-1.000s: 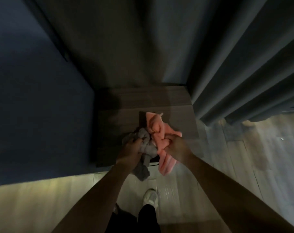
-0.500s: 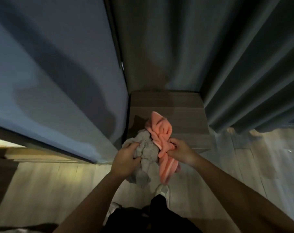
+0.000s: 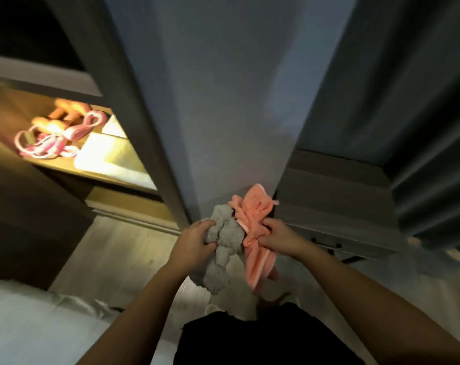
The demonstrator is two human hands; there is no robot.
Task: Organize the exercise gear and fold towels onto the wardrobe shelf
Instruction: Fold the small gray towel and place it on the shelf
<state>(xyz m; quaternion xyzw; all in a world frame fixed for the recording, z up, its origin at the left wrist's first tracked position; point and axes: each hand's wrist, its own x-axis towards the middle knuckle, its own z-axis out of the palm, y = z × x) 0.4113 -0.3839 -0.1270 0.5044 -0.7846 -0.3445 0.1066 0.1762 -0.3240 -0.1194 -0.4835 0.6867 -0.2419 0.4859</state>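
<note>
Grey towel and peach towel, both crumpled, held in mid-air near the wardrobe door. Soft, light, floppy, not fragile. Gripped by left hand and right hand respectively, fingers curled into cloth. Probably best pinched at two corners to shake flat.

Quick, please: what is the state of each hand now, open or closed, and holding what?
The left hand is closed, holding the grey towel.
The right hand is closed, holding the orange towel.
</note>
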